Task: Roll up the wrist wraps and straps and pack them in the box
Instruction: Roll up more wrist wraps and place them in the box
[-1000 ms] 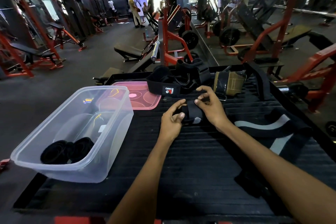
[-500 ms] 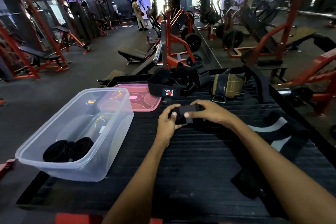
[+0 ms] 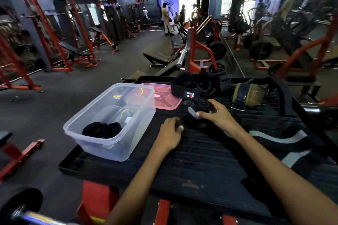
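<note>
My right hand (image 3: 217, 113) pinched the rolled strap (image 3: 201, 105), lifted just above the table (image 3: 210, 160), near the box (image 3: 117, 120). It looked light, soft and springy, so I judged pressing across the coil best. My left hand (image 3: 171, 129) hung loosely curled just below it, holding nothing.

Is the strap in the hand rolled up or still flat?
Rolled up. The black strap shows coiled layers at its end, and the right hand grips it above the mat.
</note>
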`<action>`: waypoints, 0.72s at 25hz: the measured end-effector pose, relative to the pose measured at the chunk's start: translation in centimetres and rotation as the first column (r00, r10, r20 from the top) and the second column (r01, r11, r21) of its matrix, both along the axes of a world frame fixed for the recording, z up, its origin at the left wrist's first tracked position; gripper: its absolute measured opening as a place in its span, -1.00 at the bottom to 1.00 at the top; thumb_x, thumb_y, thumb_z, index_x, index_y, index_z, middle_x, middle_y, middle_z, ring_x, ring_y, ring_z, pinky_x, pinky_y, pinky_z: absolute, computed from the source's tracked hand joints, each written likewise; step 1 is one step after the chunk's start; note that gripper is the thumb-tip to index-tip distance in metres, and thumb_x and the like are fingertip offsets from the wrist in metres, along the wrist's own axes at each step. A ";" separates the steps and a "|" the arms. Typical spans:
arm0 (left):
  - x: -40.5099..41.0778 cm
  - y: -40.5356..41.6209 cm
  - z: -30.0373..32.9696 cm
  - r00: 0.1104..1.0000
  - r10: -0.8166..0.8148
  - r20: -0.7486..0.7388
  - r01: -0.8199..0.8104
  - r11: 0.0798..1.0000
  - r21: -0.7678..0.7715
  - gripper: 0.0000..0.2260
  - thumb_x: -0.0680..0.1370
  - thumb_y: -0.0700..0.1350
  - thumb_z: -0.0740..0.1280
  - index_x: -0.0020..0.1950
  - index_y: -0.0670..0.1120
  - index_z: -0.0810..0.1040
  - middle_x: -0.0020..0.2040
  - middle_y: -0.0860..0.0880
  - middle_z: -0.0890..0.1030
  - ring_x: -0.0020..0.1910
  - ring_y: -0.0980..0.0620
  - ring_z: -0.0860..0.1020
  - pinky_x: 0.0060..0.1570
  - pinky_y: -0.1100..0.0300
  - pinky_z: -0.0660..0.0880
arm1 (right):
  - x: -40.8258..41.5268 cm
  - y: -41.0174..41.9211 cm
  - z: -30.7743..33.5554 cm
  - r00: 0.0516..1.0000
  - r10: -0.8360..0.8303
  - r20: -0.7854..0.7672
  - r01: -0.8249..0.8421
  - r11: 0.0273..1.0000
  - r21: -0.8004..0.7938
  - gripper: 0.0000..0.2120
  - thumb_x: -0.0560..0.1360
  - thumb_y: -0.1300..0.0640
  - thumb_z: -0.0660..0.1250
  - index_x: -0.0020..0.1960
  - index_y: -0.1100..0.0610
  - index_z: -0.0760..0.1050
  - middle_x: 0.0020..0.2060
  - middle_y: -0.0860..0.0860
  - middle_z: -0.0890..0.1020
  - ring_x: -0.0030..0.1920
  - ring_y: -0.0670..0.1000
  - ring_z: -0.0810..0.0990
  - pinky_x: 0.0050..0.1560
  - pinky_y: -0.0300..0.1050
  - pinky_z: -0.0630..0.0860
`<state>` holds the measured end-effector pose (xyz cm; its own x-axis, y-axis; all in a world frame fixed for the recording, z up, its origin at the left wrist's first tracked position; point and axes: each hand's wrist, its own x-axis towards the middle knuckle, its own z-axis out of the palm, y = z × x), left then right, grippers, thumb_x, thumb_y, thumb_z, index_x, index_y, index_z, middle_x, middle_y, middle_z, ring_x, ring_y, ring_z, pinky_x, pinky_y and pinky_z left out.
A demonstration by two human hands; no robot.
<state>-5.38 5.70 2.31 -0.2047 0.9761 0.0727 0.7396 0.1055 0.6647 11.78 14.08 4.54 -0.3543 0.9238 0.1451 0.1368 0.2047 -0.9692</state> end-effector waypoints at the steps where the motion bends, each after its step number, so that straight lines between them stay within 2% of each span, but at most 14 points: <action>1: -0.5 -1.8 -0.4 0.984 0.019 -0.180 -0.029 0.998 -0.051 -0.59 0.60 -0.03 0.19 0.43 -0.10 0.31 0.42 -0.09 0.32 0.39 -0.11 0.30 0.38 0.03 0.26 | -0.4 -0.5 0.0 1.000 -0.004 0.010 0.004 1.000 0.018 -0.63 0.35 0.23 0.50 0.12 0.12 0.52 -0.06 -0.10 0.62 -0.07 -0.18 0.58 -0.13 -0.45 0.47; 2: -0.8 -3.6 -0.8 0.950 0.036 -0.311 -0.076 0.990 -0.117 -0.54 0.60 0.04 0.16 0.46 -0.09 0.24 0.47 -0.09 0.24 0.44 -0.12 0.21 0.42 -0.01 0.20 | -0.9 -0.9 -0.1 1.000 -0.008 0.013 0.007 0.999 0.031 -0.64 0.35 0.22 0.51 0.12 0.12 0.53 -0.06 -0.10 0.63 -0.08 -0.18 0.58 -0.12 -0.46 0.48; 4: -1.3 -6.8 -1.4 0.909 0.062 -0.412 -0.167 0.960 -0.224 -0.45 0.60 0.13 0.09 0.52 -0.10 0.10 0.55 -0.08 0.07 0.52 -0.12 0.03 0.48 -0.02 0.05 | -2.4 -2.2 -0.2 1.000 0.000 -0.003 0.000 0.999 0.046 -0.63 0.35 0.22 0.51 0.12 0.14 0.54 -0.06 -0.06 0.64 -0.08 -0.14 0.60 -0.09 -0.46 0.48; 7: -1.2 -8.5 -1.4 0.911 0.077 -0.406 -0.200 0.942 -0.269 -0.42 0.62 0.15 0.02 0.55 -0.10 -0.03 0.57 -0.06 -0.08 0.54 -0.09 -0.11 0.51 0.00 -0.09 | -5.2 -3.8 -0.5 0.999 0.017 0.036 -0.019 0.998 0.054 -0.61 0.33 0.20 0.53 0.13 0.14 0.53 -0.01 0.01 0.65 -0.02 -0.06 0.61 0.01 -0.32 0.50; 12: -0.6 -8.3 -1.2 0.918 0.077 -0.389 -0.210 0.926 -0.313 -0.42 0.64 0.10 0.00 0.54 -0.16 -0.11 0.56 -0.12 -0.15 0.54 -0.12 -0.18 0.50 -0.04 -0.17 | -9.2 -4.3 -0.9 0.990 0.072 0.121 -0.082 0.993 0.087 -0.56 0.33 0.16 0.53 0.16 0.15 0.50 0.03 0.05 0.64 0.05 0.01 0.61 0.10 -0.19 0.51; 18: -0.8 -8.0 -1.0 0.928 0.061 -0.368 -0.196 0.918 -0.344 -0.41 0.64 0.08 -0.01 0.54 -0.18 -0.14 0.56 -0.13 -0.19 0.53 -0.13 -0.23 0.48 -0.06 -0.22 | -10.3 -4.1 -1.8 0.969 0.129 0.211 -0.152 0.984 0.096 -0.42 0.30 0.18 0.56 0.26 0.17 0.44 0.14 0.07 0.61 0.13 -0.01 0.57 0.19 -0.18 0.47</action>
